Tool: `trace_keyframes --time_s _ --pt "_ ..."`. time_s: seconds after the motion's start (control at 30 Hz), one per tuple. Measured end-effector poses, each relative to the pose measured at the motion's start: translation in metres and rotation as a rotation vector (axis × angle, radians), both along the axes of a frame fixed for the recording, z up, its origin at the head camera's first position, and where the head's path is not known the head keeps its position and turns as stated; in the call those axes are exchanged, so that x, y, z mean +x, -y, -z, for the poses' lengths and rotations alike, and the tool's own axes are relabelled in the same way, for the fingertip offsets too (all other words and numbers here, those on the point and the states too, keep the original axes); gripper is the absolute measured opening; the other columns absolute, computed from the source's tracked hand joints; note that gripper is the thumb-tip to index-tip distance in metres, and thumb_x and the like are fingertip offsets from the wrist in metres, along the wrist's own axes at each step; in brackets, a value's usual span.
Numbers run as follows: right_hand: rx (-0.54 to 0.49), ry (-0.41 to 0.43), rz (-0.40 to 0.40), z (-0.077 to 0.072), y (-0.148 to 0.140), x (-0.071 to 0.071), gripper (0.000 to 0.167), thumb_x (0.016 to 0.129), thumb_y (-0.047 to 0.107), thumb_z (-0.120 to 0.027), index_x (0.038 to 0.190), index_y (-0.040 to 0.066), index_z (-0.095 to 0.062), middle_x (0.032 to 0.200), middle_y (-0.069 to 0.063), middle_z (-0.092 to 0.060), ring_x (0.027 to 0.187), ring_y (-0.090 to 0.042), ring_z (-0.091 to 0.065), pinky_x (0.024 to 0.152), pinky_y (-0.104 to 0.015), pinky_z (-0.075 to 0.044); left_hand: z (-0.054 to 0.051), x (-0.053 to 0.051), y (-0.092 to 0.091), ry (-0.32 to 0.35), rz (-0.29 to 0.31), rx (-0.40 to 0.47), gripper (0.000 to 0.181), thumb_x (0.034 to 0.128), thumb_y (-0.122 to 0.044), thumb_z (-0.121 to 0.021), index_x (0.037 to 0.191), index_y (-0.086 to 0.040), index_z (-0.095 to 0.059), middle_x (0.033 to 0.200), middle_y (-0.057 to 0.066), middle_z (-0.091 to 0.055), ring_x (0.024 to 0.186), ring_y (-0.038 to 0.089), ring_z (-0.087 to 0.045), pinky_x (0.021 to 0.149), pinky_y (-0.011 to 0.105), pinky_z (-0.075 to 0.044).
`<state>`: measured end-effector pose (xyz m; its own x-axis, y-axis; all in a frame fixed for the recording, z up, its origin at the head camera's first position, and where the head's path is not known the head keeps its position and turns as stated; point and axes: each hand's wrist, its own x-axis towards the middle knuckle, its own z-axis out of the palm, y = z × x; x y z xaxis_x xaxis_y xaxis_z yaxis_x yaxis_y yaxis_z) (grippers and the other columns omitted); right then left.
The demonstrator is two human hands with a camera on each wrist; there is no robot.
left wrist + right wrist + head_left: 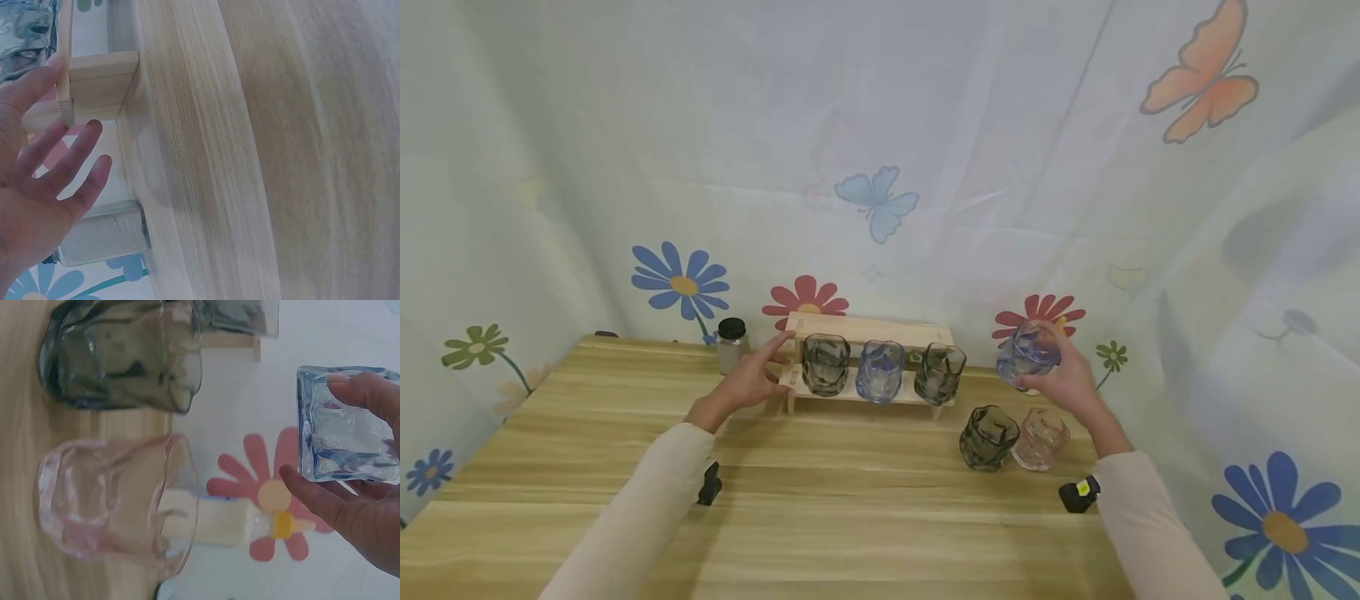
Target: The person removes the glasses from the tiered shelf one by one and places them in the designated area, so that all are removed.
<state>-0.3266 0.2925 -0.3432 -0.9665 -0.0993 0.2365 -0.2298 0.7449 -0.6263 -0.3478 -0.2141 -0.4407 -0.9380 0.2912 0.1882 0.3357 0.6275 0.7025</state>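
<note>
My right hand [1067, 379] grips a clear blue glass tumbler [1024, 354] in the air, to the right of a two-step wooden stand [872, 330]. In the right wrist view the thumb and fingers hold this tumbler [344, 440] from opposite sides. At the stand's left end, my left hand [741, 387] touches the wood with thumb and index finger; its other fingers are spread in the left wrist view. Along the lower step stand a grey tumbler [826, 367], a blue tumbler [880, 372] and another grey tumbler [940, 375].
On the table [850, 517], a dark grey tumbler [988, 439] and a pink tumbler [1041, 440] stand close together below my right hand. A black-lidded jar [731, 346] is left of the stand. Behind the pink tumbler is a yellow-capped bottle [225, 520]. A printed curtain [925, 108] hangs behind.
</note>
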Motion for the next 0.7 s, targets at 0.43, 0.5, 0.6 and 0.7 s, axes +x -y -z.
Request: trace_keyframes --time_s 0.43,0.5,0.6,0.7 --pt "0.015 0.062 0.132 0.022 -0.050 0.011 0.099 0.080 0.020 -0.084 0.157 0.010 -0.022 0.145 -0.036 -0.044 0.129 -0.056 -0.043 0.101 -0.068 -0.038 0.001 -0.002 -0.001 0.048 -0.019 -0.001 0.099 0.0821 -0.009 -0.082 0.159 -0.018 -0.021 0.134 0.030 -0.057 0.092 0.035 -0.072 0.081 0.048 -0.057" --pt "0.008 0.073 0.152 0.026 -0.056 0.012 0.101 0.080 0.020 -0.083 0.158 0.009 -0.020 0.146 -0.037 -0.042 0.131 -0.057 -0.040 0.103 -0.069 -0.036 0.000 -0.001 -0.001 0.047 -0.017 0.005 0.099 0.0817 -0.009 -0.082 0.159 -0.019 -0.022 0.134 0.030 -0.057 0.092 0.035 -0.072 0.081 0.049 -0.057" --pt "-0.011 0.082 0.167 0.032 -0.065 0.013 0.102 0.080 0.018 -0.083 0.158 0.008 -0.018 0.146 -0.038 -0.040 0.132 -0.058 -0.038 0.104 -0.069 -0.035 0.000 -0.002 -0.001 0.041 -0.010 0.011 0.099 0.0814 -0.009 -0.082 0.159 -0.019 -0.022 0.134 0.031 -0.057 0.092 0.036 -0.072 0.082 0.050 -0.057" --pt "-0.028 0.088 0.188 0.038 -0.072 0.015 0.102 0.080 0.016 -0.082 0.158 0.008 -0.017 0.146 -0.040 -0.040 0.132 -0.058 -0.038 0.104 -0.069 -0.035 0.000 -0.001 0.000 0.021 -0.007 0.011 0.099 0.0807 -0.010 -0.083 0.158 -0.020 -0.022 0.132 0.032 -0.057 0.090 0.035 -0.072 0.080 0.049 -0.057"
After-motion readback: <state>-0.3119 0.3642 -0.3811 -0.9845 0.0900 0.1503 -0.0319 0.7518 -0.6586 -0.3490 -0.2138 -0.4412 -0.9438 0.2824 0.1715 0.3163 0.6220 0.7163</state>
